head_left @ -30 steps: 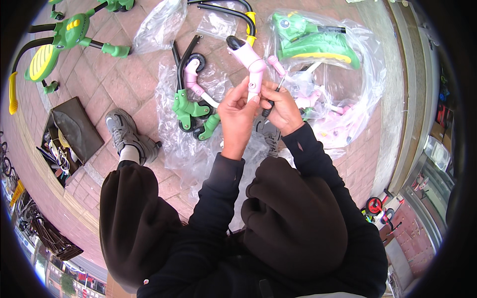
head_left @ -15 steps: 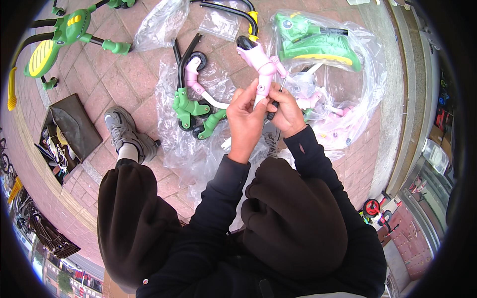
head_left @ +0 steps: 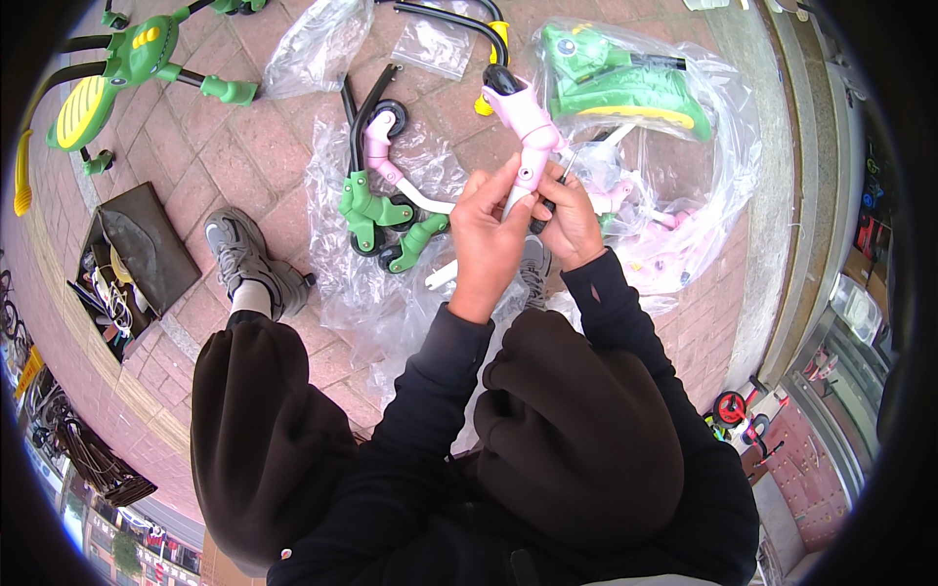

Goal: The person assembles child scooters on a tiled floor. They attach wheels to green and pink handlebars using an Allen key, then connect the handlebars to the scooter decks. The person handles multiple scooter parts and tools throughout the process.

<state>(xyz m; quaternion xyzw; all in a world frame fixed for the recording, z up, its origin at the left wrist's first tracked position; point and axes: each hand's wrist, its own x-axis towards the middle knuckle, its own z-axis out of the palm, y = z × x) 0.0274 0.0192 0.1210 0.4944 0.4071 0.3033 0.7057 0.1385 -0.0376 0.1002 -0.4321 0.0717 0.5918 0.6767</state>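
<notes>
My left hand (head_left: 486, 234) is closed around a pink plastic wheel leg (head_left: 532, 142) with a black wheel at its far end. The leg's near end meets a white tube (head_left: 518, 195) between my fingers. A white tube end (head_left: 442, 276) shows left of my left hand; whether it is the same tube is hidden. My right hand (head_left: 572, 220) grips a screwdriver (head_left: 547, 210) with a dark handle close beside the leg, its thin shaft partly hidden by my fingers. Beyond my hands lies a black bent tube with a yellow grip (head_left: 500, 44).
Left of my hands, green wheel legs (head_left: 366, 210) and another pink wheel leg (head_left: 379, 146) lie on clear plastic (head_left: 342, 293). At right, a bag holds a green animal-shaped body (head_left: 625, 88). An assembled green ride-on toy (head_left: 137, 59) and an open dark toolbox (head_left: 151, 249) are farther left.
The pink wheel leg has shifted right and slightly nearer with my left hand. The screwdriver's handle has changed its angle, and more of the white tube end shows at left.
</notes>
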